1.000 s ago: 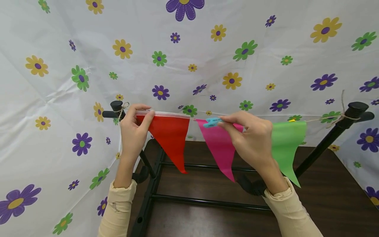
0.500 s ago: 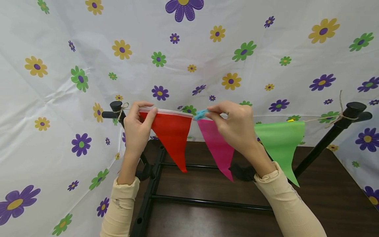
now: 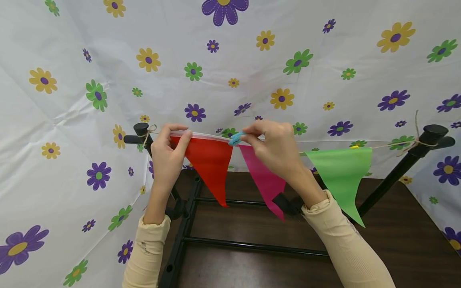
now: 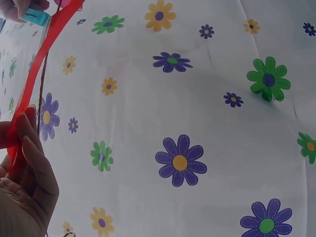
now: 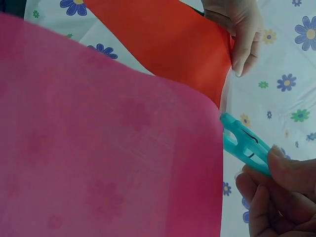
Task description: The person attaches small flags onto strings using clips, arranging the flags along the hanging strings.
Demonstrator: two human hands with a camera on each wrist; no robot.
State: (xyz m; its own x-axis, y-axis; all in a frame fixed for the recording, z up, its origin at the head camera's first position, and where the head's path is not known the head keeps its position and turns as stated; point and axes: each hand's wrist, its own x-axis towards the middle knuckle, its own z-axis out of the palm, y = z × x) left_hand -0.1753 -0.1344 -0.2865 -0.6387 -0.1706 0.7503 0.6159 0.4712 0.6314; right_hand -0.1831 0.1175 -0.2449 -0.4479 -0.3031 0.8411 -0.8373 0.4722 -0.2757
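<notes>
Since a moment ago the right hand (image 3: 275,146) has slid leftward along the twine with the turquoise clothespin (image 3: 235,138), from above the pink flag to the gap between the red and pink flags, while the left hand (image 3: 167,154) has stayed at the red flag's corner. At the far left a black frame post (image 3: 141,129) carries the knotted end of the twine (image 3: 381,145). Just beside it the left hand pinches the top left corner of the red flag (image 3: 210,164) between thumb and fingers, its grip clenched on the white hem. The red flag hangs point down from the line. At its top right corner sits the clothespin, pinched in the right hand's fingertips (image 5: 291,170), its tip just beside the edges of the red and pink flags; whether it bites the twine cannot be told. The pink flag (image 3: 264,180) hangs partly behind the right wrist. Further right the green flag (image 3: 342,172) hangs free, and the twine runs on to the right frame post (image 3: 430,134). Below lies the dark tabletop (image 3: 396,240), with the flowered cloth (image 3: 252,60) behind.
</notes>
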